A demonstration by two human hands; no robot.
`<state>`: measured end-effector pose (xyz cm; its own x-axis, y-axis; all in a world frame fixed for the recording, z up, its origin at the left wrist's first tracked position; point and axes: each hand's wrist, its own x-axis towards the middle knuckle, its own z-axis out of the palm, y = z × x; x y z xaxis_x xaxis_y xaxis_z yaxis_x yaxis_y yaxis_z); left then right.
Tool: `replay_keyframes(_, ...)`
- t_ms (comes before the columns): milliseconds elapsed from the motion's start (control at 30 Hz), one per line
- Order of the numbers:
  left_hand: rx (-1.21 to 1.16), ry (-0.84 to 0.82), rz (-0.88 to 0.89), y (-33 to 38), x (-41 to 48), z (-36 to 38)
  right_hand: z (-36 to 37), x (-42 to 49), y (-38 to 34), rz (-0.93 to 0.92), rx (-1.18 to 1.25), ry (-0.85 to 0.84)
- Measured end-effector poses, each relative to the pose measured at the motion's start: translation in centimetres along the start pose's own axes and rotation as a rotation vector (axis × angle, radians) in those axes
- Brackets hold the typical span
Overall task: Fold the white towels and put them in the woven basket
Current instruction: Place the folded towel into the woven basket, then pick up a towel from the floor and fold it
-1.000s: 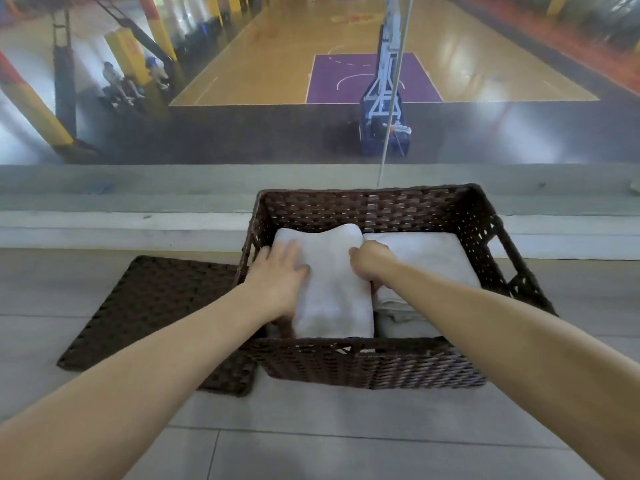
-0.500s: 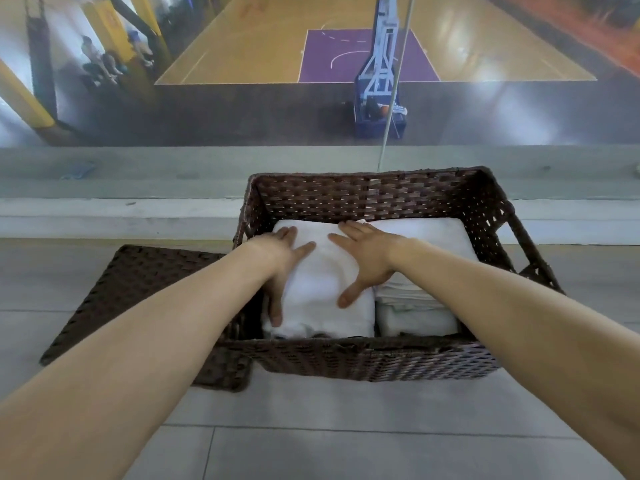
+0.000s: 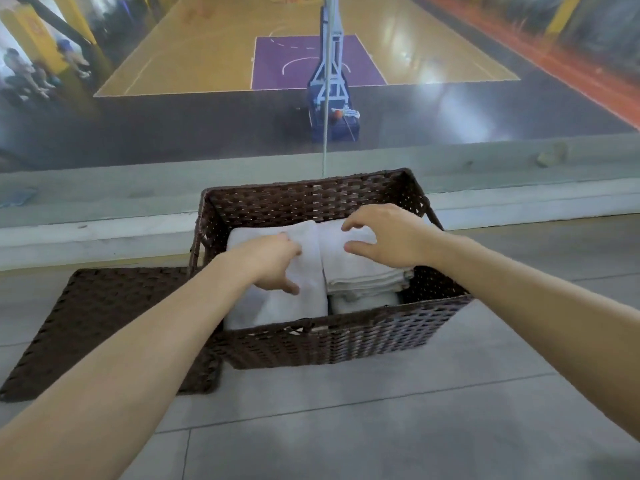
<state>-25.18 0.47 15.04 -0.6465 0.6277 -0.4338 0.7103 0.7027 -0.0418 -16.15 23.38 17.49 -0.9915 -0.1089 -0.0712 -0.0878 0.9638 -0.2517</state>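
R grip [image 3: 384,237] now just above towels [image 3: 360,271]

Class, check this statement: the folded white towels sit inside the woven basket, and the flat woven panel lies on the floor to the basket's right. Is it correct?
Not quite. The head view shows the flat woven panel on the floor to the left of the woven basket, not the right. The white towels do sit inside it.
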Motion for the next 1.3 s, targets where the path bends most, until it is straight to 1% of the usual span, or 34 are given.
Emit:
replay_keyframes(67, 0.010, 0.123, 0.094, 3.7, -0.4, -2.2, -0.7, -5.1, 1.3, 0.119, 0.162, 0.220)
replay_keyframes(133, 0.024, 0.260, 0.198, 8.2, -0.8, -4.3, 0.4, -10.4, 2.7, 0.288, 0.291, 0.438)
replay_keyframes(167, 0.030, 0.332, 0.246, 10.7, -0.9, -5.2, 1.4, -13.1, 3.6, 0.373, 0.323, 0.511)
replay_keyframes(233, 0.076, 0.467, 0.348, 15.7, -0.8, -6.6, 4.0, -18.2, 5.8, 0.514, 0.265, 0.545)
replay_keyframes(300, 0.147, 0.554, 0.456, 20.9, -0.8, -7.4, 6.7, -23.7, 8.1, 0.618, 0.140, 0.508)
replay_keyframes(367, 0.195, 0.574, 0.562, 26.0, -0.9, -7.5, 9.6, -29.1, 9.8, 0.734, 0.108, 0.453)
replay_keyframes(400, 0.227, 0.562, 0.618, 28.3, -0.7, -7.3, 11.2, -31.9, 10.3, 0.829, 0.095, 0.376)
replay_keyframes(500, 0.331, 0.442, 0.744, 34.0, 0.5, -4.9, 17.3, -40.4, 11.0, 1.230, 0.077, -0.039)
replay_keyframes(533, 0.378, 0.389, 0.765, 35.3, 0.9, -3.7, 19.4, -43.2, 10.9, 1.364, 0.097, -0.152)
replay_keyframes(567, 0.431, 0.332, 0.774, 36.3, 1.2, -2.4, 21.3, -45.6, 10.7, 1.473, 0.146, -0.224)
replay_keyframes(633, 0.524, 0.217, 0.774, 37.4, 1.4, -0.2, 24.3, -48.9, 9.9, 1.598, 0.274, -0.266)
replay_keyframes(700, 0.580, 0.153, 0.771, 37.3, 1.1, 1.1, 25.7, -50.0, 9.4, 1.570, 0.275, -0.206)
replay_keyframes(733, 0.594, 0.137, 0.766, 37.1, 0.9, 1.3, 25.9, -49.7, 9.3, 1.509, 0.263, -0.163)
replay_keyframes(800, 0.582, 0.124, 0.768, 36.3, 0.3, 1.2, 24.9, -47.6, 9.0, 1.359, 0.324, -0.114)
replay_keyframes(867, 0.548, 0.164, 0.791, 34.9, -0.7, 0.9, 22.6, -43.7, 8.6, 1.222, 0.399, -0.091)
replay_keyframes(933, 0.477, 0.204, 0.822, 32.5, -1.9, 0.5, 19.2, -38.3, 7.8, 1.108, 0.463, -0.021)
replay_keyframes(1000, 0.340, 0.173, 0.793, 28.9, -3.2, 0.5, 15.4, -32.7, 6.3, 0.995, 0.514, 0.048)
replay_keyframes(1067, 0.122, 0.105, 0.716, 24.8, -5.1, 0.9, 11.9, -28.2, 3.7, 0.886, 0.539, 0.052)
replay_keyframes(1133, -0.125, 0.090, 0.607, 21.4, -7.5, 1.5, 9.0, -25.2, 0.5, 0.791, 0.609, 0.009)
replay_keyframes(1200, -0.262, 0.136, 0.453, 19.2, -10.1, 2.0, 7.0, -23.3, -2.3, 0.694, 0.614, 0.004)
replay_keyframes(1300, -0.473, 0.225, 0.261, 16.1, -13.3, 2.0, 4.3, -21.6, -6.5, 0.512, 0.556, 0.100)
